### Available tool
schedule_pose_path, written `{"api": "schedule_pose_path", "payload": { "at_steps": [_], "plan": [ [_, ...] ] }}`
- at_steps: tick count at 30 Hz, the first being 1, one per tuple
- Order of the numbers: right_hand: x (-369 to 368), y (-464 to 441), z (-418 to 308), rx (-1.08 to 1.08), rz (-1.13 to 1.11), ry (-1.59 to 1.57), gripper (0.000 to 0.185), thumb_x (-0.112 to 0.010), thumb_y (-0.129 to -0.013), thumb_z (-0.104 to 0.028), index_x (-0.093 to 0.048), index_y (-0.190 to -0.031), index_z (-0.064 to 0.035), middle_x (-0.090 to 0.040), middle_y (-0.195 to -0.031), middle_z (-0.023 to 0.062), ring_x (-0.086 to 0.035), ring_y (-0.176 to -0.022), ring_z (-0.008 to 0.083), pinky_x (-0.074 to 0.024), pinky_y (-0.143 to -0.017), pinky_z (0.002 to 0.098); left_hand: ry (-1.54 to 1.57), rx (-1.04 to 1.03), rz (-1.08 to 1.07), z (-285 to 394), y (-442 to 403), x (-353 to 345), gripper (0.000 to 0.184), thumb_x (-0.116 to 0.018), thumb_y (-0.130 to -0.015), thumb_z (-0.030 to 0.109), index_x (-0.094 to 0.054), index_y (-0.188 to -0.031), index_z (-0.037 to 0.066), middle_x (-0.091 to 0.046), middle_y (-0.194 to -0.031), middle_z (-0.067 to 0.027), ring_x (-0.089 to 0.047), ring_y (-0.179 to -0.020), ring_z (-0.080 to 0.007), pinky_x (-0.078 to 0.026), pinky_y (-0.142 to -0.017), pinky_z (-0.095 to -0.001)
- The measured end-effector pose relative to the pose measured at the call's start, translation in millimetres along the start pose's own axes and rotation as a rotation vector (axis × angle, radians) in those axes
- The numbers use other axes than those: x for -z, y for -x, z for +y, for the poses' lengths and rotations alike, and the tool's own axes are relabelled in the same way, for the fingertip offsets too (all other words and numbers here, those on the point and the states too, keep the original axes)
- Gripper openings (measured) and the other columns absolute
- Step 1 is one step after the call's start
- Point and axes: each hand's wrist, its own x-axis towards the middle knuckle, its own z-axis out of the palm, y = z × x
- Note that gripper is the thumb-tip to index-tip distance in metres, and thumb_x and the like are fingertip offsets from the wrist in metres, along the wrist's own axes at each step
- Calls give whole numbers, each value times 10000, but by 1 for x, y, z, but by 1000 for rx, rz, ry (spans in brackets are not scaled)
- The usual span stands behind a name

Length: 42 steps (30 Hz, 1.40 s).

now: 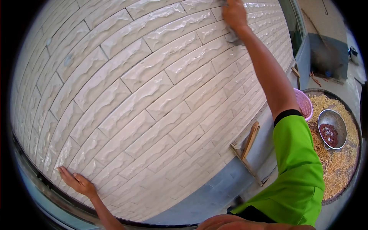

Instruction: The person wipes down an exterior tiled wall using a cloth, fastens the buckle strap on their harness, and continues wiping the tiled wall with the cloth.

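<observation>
Wall tiles (153, 96), cream and rock-faced, tower beside a person in a bright green sleeve (299, 153), both arms stretched wide across the courses. To the right, a round tray (359, 132) carries yellow and orange kernels (337, 168), apparently corn, spread thin perhaps for drying. A wooden frame (251, 140) stands by the wall's lower right edge. Well inside the tray's rim, a metal bowl (338, 120) holds dark-red beans or nuts (329, 135), seemingly to keep them out of the yellow grain. A pink plastic basket (304, 104), partly hidden by the arm, sits at the tray's edge nearest the wall. Near the wall's lower left edge, the left hand (78, 184) lies against the tiles, fingers extended, thumb apart, gripping nothing, likely as a brace. Toward the upper edge, well away from it, the right hand (235, 16) is closed over a grey cloth (233, 38), seemingly pressed to the tiles; its fingertips are out of sight.
</observation>
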Motion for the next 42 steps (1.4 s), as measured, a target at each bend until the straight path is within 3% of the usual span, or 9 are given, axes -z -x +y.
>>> {"api": "schedule_pose_path", "payload": {
  "at_steps": [6,15,17,20,22,30,34,35,42],
  "plan": [
    [-19,4,67,-488,14,314,435,-591,-890,-260,-686,-1279,-91,-641,-1260,268,-606,-1099,453,-488,-997,495,-13,31,2,4,-1,1,498,-408,-1041,119,-455,-1512,-33,-424,-1587,-218,-392,-1466,-387,-262,-1219,-472],
    [-63,-62,-168,33,-23,-375,219,-561,-911,-82,-711,-1055,-14,-679,-1092,244,-618,-1004,430,-502,-913,513,-15,25,3,4,-1,2,502,-404,-1048,145,-451,-1518,-24,-423,-1587,-217,-391,-1466,-394,-260,-1217,-480],
    [-85,-62,-228,190,31,-560,334,-652,-761,-56,-744,-1078,-109,-659,-872,236,-625,-876,427,-519,-793,503,-21,31,-3,4,-1,4,503,-400,-1052,151,-447,-1522,-22,-423,-1588,-216,-386,-1469,-392,-256,-1219,-480],
    [-77,-54,-288,357,-157,-639,291,-577,-824,-90,-767,-1024,-181,-660,-1009,181,-629,-921,381,-531,-823,476,-29,41,-10,4,0,3,506,-390,-1058,158,-438,-1529,-19,-420,-1592,-213,-374,-1478,-388,-248,-1222,-478],
    [-83,-61,-292,541,142,-544,270,-593,-817,-115,-775,-999,-198,-665,-1015,136,-629,-955,349,-525,-852,455,-33,48,-9,3,0,2,507,-384,-1060,159,-432,-1534,-16,-418,-1594,-210,-367,-1483,-385,-243,-1225,-477],
    [-104,-137,-142,299,160,-305,220,-516,-911,-45,-719,-982,-3,-691,-1119,224,-629,-1033,433,-518,-899,517,-19,42,-15,4,-1,3,506,-377,-1055,133,-430,-1530,-34,-414,-1598,-209,-364,-1484,-387,-241,-1227,-471],
    [-49,-122,-51,-199,-172,-25,461,-518,-936,-55,-593,-1390,-44,-676,-1173,267,-673,-1026,421,-542,-883,493,-13,58,-19,8,-2,5,506,-380,-1051,121,-429,-1526,-44,-416,-1595,-213,-362,-1485,-390,-243,-1226,-472],
    [-94,-114,34,-31,25,35,354,-621,-824,-121,-769,-1145,-152,-692,-1176,147,-637,-1116,401,-534,-929,475,-22,56,-18,8,-2,5,505,-381,-1049,118,-430,-1525,-44,-418,-1594,-213,-362,-1485,-391,-243,-1225,-474],
    [-21,-5,108,-351,8,342,437,-560,-942,-318,-667,-1337,-164,-640,-1243,271,-637,-1078,472,-494,-980,515,-24,47,-2,3,0,2,505,-391,-1044,114,-435,-1522,-43,-423,-1592,-208,-369,-1481,-389,-244,-1224,-478]
  ]
}}
